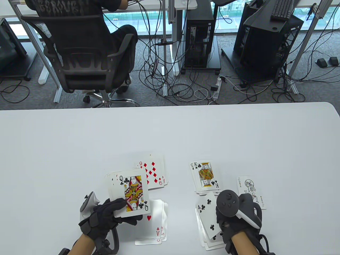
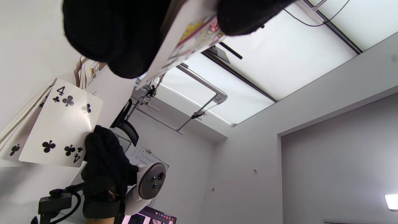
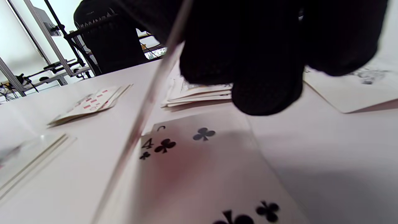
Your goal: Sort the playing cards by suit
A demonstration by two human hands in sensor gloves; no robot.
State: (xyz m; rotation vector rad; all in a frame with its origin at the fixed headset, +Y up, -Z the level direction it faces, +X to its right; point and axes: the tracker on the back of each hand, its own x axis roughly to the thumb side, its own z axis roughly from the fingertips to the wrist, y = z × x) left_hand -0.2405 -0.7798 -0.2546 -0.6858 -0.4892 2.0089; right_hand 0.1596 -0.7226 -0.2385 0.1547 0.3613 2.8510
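My left hand (image 1: pixel 127 212) grips a stack of face-up cards with the queen of clubs (image 1: pixel 132 192) on top, held above the table; the card's edge also shows in the left wrist view (image 2: pixel 186 40). My right hand (image 1: pixel 221 223) holds the 4 of clubs (image 1: pixel 208 217) by its near right corner, tilted over the clubs pile (image 1: pixel 209 243). The left wrist view shows that card (image 2: pixel 59 124) with the right hand's fingers (image 2: pixel 102 149) at its corner. In the right wrist view the 4 of clubs (image 3: pixel 202 161) lies under my fingers (image 3: pixel 264 77).
Face-up piles lie on the white table (image 1: pixel 53 148): diamonds topped by the 9 (image 1: pixel 152 172), hearts topped by the ace (image 1: pixel 155 225), spades topped by the king (image 1: pixel 205 176). A joker (image 1: pixel 251 190) lies to the right of the spades pile. Office chair and desks stand beyond the far edge.
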